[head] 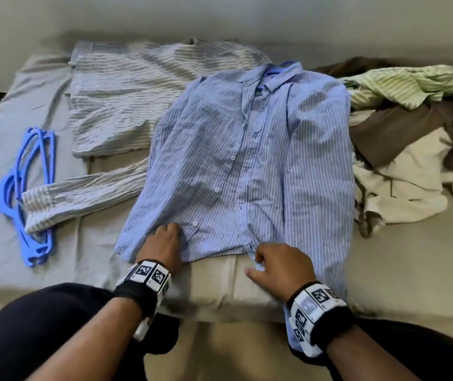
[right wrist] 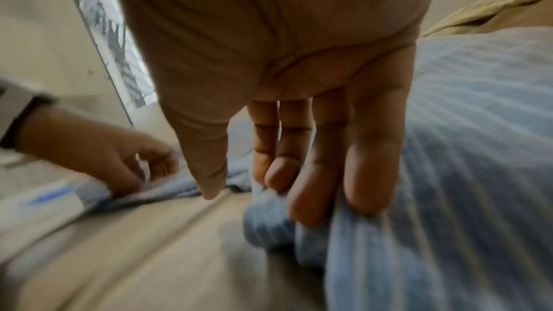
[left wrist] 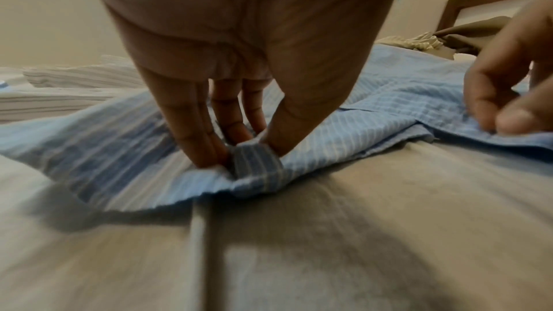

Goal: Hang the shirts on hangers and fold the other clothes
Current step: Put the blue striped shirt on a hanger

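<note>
While the spare hangers [head: 31,193] wait at nine o'clock beside the grey striped shirt [head: 137,94], my left hand [head: 163,244] pinches the hem of the blue shirt [head: 247,160], which lies flat at centre with a hanger at its collar. My right hand [head: 277,264], fingers loosely curled, touches the placket edge at five o'clock. I should tug both corners evenly to smooth it. The unsorted pile [head: 401,127] sits at two o'clock.
</note>
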{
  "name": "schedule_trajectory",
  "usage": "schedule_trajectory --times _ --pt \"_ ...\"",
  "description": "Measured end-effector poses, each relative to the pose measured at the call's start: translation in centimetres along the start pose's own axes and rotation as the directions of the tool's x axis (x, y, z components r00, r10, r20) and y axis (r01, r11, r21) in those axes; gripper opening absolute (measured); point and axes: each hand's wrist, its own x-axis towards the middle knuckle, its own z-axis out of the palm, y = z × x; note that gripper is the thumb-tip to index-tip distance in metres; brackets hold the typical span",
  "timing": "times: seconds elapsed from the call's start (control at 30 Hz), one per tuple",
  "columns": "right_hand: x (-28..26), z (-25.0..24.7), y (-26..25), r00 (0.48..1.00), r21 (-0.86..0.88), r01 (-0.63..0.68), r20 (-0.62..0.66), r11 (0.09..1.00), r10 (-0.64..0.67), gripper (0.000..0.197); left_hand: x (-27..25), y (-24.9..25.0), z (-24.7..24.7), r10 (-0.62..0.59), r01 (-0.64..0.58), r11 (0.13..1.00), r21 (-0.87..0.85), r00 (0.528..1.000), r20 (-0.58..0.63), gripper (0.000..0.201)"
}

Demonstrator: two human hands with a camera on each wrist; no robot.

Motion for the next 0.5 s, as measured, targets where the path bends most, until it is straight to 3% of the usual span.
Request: schedule_trajectory --times 0.13,0.27,0.37,0.43,0.47,0.5 --pt "0.3 1.7 0.5 1.0 -0.036 -0.028 -0.001 0.999 0.028 0.053 -0.3 0.3 -0.9 0.035 -0.034 0.999 -0.009 0.996 0.085 0.044" --pt "0.5 1.1 1.0 0.996 -0.049 -0.06 -0.07 0.997 0.057 0.028 -0.5 1.1 -2.0 0.15 -0.138 0.986 -0.093 0.98 0.131 0.046" --pt "0.6 0.1 1.9 0.993 -0.005 -0.111 -0.042 0.994 0.111 0.018 -1.0 2.3 -2.6 0.234 -0.216 0.97 -0.114 0.955 0.182 0.029" --pt "0.6 -1.3 2.3 0.997 0.263 -0.082 0.023 0.961 0.079 0.012 -1.3 3.0 -2.5 0.297 -0.273 0.952 -0.138 0.934 0.199 0.015" --pt "0.5 -2.1 2.4 0.998 0.495 -0.055 0.042 0.867 0.039 0.007 -1.5 3.3 -2.4 0.326 -0.3 0.942 -0.149 0.923 0.203 0.01" --pt "0.4 -3.0 2.4 0.999 0.721 -0.047 0.044 0.691 0.022 0.006 -1.7 3.7 -2.3 0.353 -0.324 0.932 -0.163 0.914 0.201 0.007"
